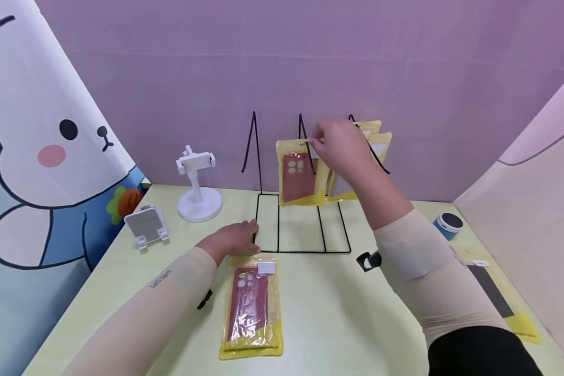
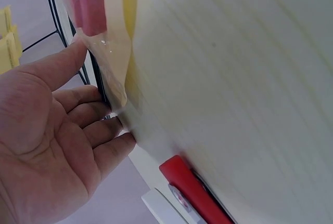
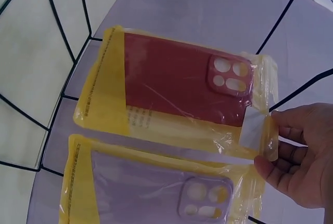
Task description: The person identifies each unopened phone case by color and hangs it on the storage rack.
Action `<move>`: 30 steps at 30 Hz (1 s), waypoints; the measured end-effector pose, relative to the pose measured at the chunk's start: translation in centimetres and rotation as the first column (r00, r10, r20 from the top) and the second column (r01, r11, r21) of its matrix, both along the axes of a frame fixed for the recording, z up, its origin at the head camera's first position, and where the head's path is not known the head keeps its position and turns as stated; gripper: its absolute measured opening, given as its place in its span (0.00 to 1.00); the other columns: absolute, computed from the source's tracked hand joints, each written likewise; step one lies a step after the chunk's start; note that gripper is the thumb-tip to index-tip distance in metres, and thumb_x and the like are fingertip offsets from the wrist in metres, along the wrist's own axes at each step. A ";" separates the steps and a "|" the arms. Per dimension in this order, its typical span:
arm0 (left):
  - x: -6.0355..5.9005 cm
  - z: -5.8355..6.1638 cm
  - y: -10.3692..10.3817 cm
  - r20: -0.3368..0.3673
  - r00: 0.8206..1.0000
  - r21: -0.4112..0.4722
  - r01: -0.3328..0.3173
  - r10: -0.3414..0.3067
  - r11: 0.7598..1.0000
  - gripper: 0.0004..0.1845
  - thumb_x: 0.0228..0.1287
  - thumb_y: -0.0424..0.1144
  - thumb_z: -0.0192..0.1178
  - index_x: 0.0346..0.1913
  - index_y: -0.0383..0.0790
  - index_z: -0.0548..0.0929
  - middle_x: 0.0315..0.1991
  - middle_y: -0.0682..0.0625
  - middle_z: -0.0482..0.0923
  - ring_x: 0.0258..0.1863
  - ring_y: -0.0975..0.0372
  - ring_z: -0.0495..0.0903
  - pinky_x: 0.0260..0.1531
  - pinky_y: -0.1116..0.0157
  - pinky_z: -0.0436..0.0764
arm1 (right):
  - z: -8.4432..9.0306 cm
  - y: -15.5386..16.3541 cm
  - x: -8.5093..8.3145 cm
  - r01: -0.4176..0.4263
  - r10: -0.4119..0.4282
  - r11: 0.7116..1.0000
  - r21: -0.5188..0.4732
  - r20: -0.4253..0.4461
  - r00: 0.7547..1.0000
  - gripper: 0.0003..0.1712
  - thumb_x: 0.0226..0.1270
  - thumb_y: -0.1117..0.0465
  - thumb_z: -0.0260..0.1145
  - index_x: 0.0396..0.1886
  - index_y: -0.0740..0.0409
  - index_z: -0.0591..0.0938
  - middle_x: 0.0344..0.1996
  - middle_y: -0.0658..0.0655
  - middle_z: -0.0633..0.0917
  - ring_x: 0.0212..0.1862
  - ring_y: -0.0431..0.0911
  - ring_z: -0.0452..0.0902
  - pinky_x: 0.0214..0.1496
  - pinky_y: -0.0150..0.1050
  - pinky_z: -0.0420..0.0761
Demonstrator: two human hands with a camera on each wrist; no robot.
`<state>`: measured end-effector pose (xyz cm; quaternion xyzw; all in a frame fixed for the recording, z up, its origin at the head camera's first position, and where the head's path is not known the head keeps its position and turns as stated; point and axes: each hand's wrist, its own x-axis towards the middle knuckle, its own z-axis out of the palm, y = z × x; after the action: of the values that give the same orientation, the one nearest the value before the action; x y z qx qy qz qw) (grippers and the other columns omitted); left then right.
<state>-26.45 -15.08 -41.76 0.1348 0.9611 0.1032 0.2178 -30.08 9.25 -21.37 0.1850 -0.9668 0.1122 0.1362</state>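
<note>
A black wire display rack point(image 1: 278, 224) with upright hooks stands on the table. My right hand point(image 1: 342, 146) pinches the top corner of a clear and yellow pouch point(image 3: 182, 86) holding a dark red phone case, which hangs at the middle hook. Beside it, a pouch with a lilac phone case point(image 3: 151, 182) hangs near the right hook, partly behind my hand. Low at the rack's front left corner, my left hand point(image 1: 232, 240) grips the base wire between thumb and fingers. Just in front of that hand lies another pouch with a red phone case point(image 1: 249, 308).
On the left are a white phone stand point(image 1: 199, 203) with a round base and a smaller folding stand point(image 1: 147, 225). A blue jar point(image 1: 448, 224) with a dark lid and a pouch with a black case point(image 1: 491, 287) lie at the right edge. A purple backdrop point(image 1: 169, 78) rises behind.
</note>
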 end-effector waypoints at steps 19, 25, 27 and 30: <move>0.2 -0.1 0.0 -0.011 1.000 0.004 0.015 -0.015 1.000 0.40 0.68 0.54 0.59 0.76 0.40 0.58 0.79 0.42 0.46 0.77 0.47 0.50 0.75 0.49 0.54 | 0.9 -1.1 -3.3 0.062 -0.064 0.997 0.036 0.061 0.996 0.12 0.76 0.53 0.55 0.41 0.56 0.80 0.40 0.54 0.83 0.41 0.50 0.76 0.48 0.49 0.79; 0.1 -0.2 0.1 -0.008 1.000 0.000 0.018 -0.018 1.000 0.40 0.68 0.54 0.59 0.76 0.40 0.58 0.79 0.42 0.46 0.77 0.47 0.50 0.75 0.49 0.54 | 0.9 -1.1 -4.1 0.093 -0.094 0.995 0.022 0.092 0.991 0.14 0.76 0.53 0.53 0.46 0.56 0.80 0.45 0.56 0.83 0.46 0.51 0.76 0.52 0.49 0.79; 0.1 -0.2 0.1 -0.011 1.000 -0.005 0.017 -0.017 1.000 0.40 0.68 0.54 0.59 0.76 0.40 0.58 0.79 0.42 0.46 0.77 0.47 0.50 0.75 0.49 0.54 | 0.9 -1.1 -4.3 0.105 -0.106 0.994 0.017 0.103 0.989 0.15 0.76 0.52 0.53 0.47 0.56 0.80 0.46 0.55 0.83 0.47 0.51 0.76 0.52 0.49 0.80; 0.1 -0.3 0.1 -0.017 1.000 -0.003 0.017 -0.017 1.000 0.41 0.68 0.54 0.59 0.76 0.40 0.58 0.79 0.43 0.46 0.77 0.47 0.50 0.75 0.49 0.55 | 0.9 -1.1 -4.6 0.115 -0.115 0.993 0.013 0.098 0.988 0.15 0.76 0.52 0.53 0.49 0.56 0.80 0.48 0.56 0.83 0.49 0.51 0.77 0.54 0.49 0.79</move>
<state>-26.38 -14.93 -42.07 0.1437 0.9619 0.0986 0.2106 -34.63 8.13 -20.47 0.1237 -0.9818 0.1097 0.0939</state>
